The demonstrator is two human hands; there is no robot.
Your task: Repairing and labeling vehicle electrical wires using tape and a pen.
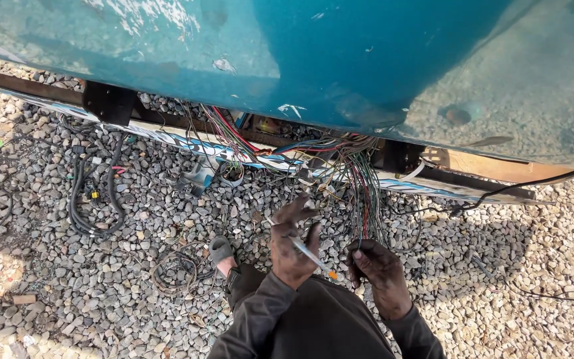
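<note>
Hard daylight fills the frame. The gravel (48,266) at lower left and lower right is washed out pale, while a dark shadow covers the middle ground under the teal body panel (340,60). The panel mirrors the stones at upper right and shows glare at upper left. Focus is sharp; edges bow slightly.

Both arms wear long dark brown-grey sleeves of a soft, creased cloth — the cuffs end loosely at the wrists. The left hand (292,240) and the right hand (379,267) are bare and smeared with grime. One bent leg shows dark trousers — and a worn grey shoe (220,250).
</note>
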